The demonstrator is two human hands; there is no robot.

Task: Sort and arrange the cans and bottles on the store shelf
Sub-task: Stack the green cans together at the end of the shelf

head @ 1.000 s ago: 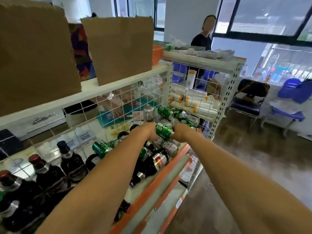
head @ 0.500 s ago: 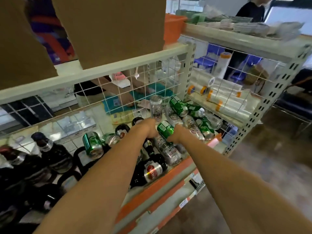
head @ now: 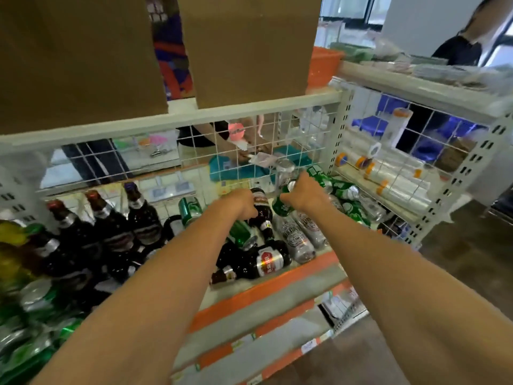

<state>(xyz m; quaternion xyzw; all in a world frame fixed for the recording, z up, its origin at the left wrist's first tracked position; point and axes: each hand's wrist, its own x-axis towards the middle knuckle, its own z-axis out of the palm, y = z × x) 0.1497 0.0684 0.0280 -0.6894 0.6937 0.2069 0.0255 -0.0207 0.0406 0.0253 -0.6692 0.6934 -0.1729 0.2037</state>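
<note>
The smooth green metal can is in the right hand, fingers curled round it, over the shelf. Just beside it, the left hand grips a dark glass bottle. Silver cylindrical cans lie on their sides below, in front of a white wire grid.

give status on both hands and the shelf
Left hand grips dark bottle. Right hand grips green can. Silver cans and lying bottle loose just in front.
</note>
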